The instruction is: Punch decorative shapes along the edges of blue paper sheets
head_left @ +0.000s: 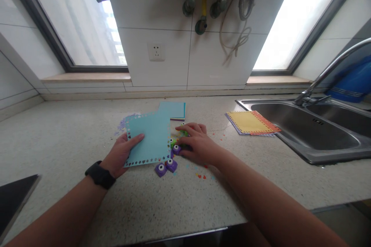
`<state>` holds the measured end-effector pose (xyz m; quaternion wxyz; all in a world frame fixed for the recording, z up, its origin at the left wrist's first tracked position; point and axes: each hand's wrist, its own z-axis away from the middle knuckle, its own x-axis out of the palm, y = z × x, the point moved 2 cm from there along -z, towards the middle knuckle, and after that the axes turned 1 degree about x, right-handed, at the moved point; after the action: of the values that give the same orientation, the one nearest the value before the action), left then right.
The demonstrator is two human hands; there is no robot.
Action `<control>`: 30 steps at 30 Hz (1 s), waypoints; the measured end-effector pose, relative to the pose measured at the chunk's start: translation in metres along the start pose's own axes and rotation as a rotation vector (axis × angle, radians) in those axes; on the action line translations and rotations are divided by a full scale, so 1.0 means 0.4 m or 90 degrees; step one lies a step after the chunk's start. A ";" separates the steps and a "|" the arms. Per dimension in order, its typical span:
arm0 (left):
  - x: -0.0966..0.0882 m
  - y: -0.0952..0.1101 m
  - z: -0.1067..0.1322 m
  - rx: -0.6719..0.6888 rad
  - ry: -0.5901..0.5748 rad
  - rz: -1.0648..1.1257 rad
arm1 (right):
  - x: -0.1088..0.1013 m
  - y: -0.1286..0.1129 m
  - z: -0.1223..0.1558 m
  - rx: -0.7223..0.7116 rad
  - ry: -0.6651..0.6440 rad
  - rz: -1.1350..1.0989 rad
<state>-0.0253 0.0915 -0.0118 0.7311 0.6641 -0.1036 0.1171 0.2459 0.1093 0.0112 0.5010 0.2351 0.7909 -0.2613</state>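
My left hand (120, 154), with a black band on its wrist, grips a sheet of light blue paper (149, 135) by its left edge, thumb on top. Small shapes are punched along the paper's borders. Just right of the sheet, my right hand (197, 141) reaches over several craft punches with its fingers apart and curved. Its thumb is close to a purple craft punch (176, 149); whether they touch I cannot tell. Two more purple punches, one of them a front punch (160, 169), lie below the sheet. A green craft punch (184, 132) is partly hidden by my fingers.
Behind the sheet lies a stack of blue paper (177, 110). Punched yellow and orange sheets (246, 122) rest by the steel sink (307, 154) on the right. Purple paper bits (123, 123) and red confetti (199, 176) are scattered on the countertop (72, 139). A black panel (14, 200) is at the left.
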 end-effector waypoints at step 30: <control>0.073 -0.013 0.072 0.113 0.014 -0.365 | -0.059 0.037 0.020 0.245 0.303 -1.039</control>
<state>0.0042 0.0635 -0.0051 0.6742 0.7266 0.1064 -0.0785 0.2696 0.1126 0.0272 -0.0698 -0.2763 0.7378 -0.6119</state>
